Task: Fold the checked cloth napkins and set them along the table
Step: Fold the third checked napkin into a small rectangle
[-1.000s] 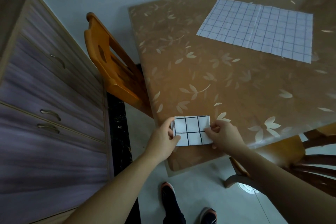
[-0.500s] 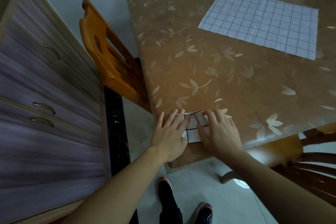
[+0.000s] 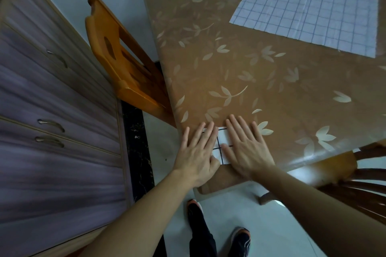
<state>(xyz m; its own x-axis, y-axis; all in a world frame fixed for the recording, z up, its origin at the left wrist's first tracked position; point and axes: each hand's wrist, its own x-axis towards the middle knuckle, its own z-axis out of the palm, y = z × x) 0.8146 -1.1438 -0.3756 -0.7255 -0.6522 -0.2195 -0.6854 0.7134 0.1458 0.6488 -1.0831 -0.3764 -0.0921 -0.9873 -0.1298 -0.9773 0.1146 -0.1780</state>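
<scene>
Small folded white napkin with black checks [image 3: 223, 145] lies flat at the tabletop's [image 3: 240, 73] near-left corner; its long axis cannot be told, being mostly covered. Left hand [image 3: 197, 152] and right hand [image 3: 245, 148] press it, fingers straight, gripping nothing. Unfolded blue-checked white cloth [image 3: 307, 13] lies toward the far-right edge. Orange wooden chair [image 3: 123, 64] stands at the left edge.

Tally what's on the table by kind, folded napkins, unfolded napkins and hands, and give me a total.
Folded checked napkins: 1, the folded napkin at the near edge under both hands.
Unfolded checked napkins: 1, the spread napkin lying flat at the far side.
Hands pressing flat: 2, the left hand and the right hand.
Total: 4
</scene>
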